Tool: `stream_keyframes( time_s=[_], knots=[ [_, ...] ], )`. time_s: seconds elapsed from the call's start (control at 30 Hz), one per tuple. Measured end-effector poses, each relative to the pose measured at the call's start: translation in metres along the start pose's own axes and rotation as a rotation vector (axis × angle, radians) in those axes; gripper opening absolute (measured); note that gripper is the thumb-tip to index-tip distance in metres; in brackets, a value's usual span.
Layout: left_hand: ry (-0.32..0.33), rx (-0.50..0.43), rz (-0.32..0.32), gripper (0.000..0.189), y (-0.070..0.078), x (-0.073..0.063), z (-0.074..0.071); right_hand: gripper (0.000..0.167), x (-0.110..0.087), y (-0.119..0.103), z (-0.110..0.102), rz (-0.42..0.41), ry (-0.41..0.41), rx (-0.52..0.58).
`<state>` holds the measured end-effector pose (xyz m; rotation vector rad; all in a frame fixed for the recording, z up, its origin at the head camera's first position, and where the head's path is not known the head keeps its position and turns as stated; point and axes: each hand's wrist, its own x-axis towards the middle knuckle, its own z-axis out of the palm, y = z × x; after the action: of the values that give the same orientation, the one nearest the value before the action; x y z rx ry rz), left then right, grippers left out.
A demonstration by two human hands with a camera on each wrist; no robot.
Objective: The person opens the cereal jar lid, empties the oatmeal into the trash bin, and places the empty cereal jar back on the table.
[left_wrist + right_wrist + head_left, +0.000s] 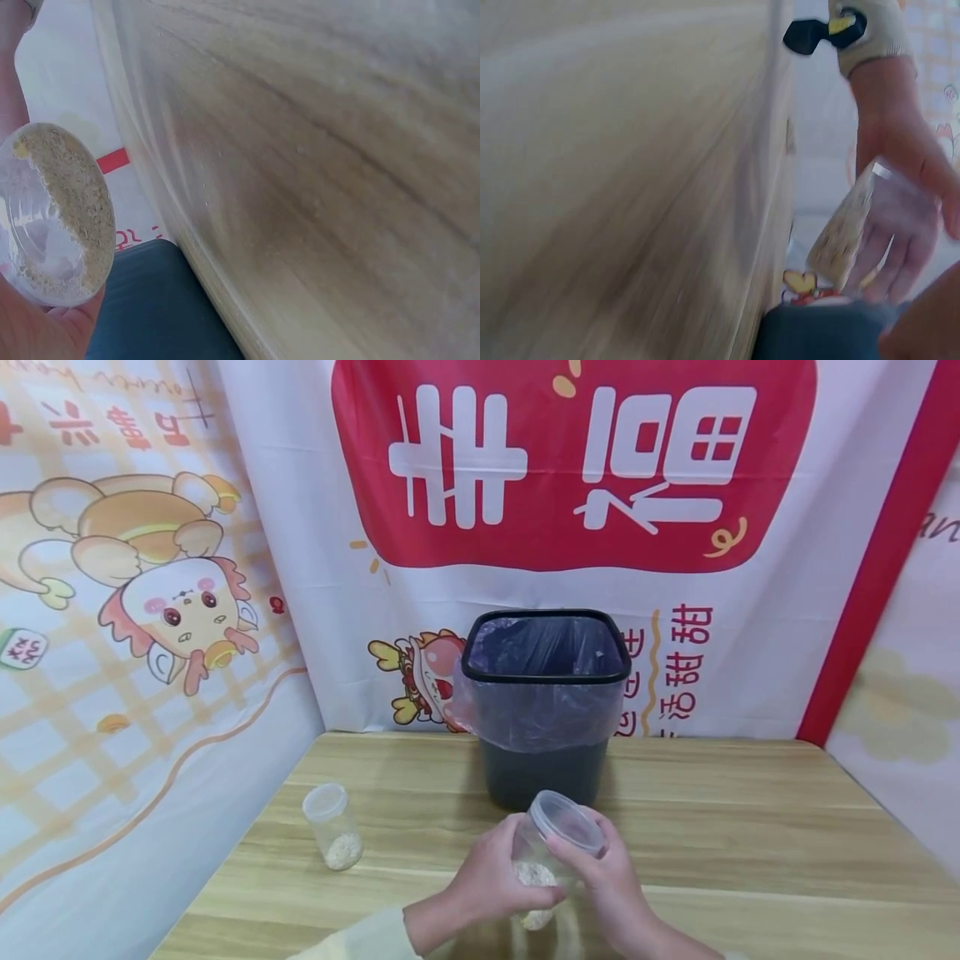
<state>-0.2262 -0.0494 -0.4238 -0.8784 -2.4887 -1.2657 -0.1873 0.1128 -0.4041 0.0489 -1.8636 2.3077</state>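
Note:
In the head view, a clear plastic jar [531, 852] with pale flakes inside is tilted above the table. My left hand [491, 877] grips its body. My right hand [615, 881] grips the top of the jar, around its translucent lid [567, 821]. The left wrist view catches the jar's base [64, 214], where the flakes have slid to one side. Seen from the right wrist, the left hand [900, 142] wraps the jar [844, 232] from behind, and some fingers show through its clear wall.
A second lidded jar [325, 814] holding flakes stands on the wooden table [712, 827] at the left. Behind my hands stands a dark bin [543, 772] lined with a clear bag [551, 714]. Printed cloth [300, 527] hangs at the table's back and sides.

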Motion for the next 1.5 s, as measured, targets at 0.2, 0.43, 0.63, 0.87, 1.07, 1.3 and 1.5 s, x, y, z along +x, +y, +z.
stream_keyframes(
  time_s=[0.2, 0.43, 0.63, 0.87, 1.07, 1.3, 1.5],
  knots=[
    [-0.034, -0.051, -0.007, 0.072, 0.001, -0.001, -0.003, 0.055, 0.013, 0.008, -0.025, -0.107, -0.322, 0.179],
    [-0.042, -0.094, -0.014, 0.071, -0.002, -0.001, -0.002, 0.055, 0.02, 0.014, -0.034, -0.144, -0.484, 0.253],
    [-0.017, -0.099, -0.038, 0.075, 0.0, -0.001, -0.002, 0.053, 0.006, 0.01, -0.013, -0.144, -0.175, 0.144],
    [0.019, -0.03, -0.012, 0.075, 0.002, -0.002, 0.001, 0.066, -0.009, -0.001, 0.01, 0.017, 0.1, -0.029],
    [0.025, 0.006, 0.023, 0.078, 0.003, -0.002, 0.001, 0.067, -0.011, -0.005, 0.015, 0.047, 0.123, -0.021],
    [0.016, -0.019, 0.024, 0.077, 0.002, -0.003, -0.001, 0.057, -0.002, -0.002, 0.004, -0.043, -0.017, 0.035],
    [-0.004, -0.079, -0.005, 0.075, 0.0, -0.003, -0.004, 0.056, 0.015, 0.005, -0.018, -0.116, -0.33, 0.164]
  ],
)
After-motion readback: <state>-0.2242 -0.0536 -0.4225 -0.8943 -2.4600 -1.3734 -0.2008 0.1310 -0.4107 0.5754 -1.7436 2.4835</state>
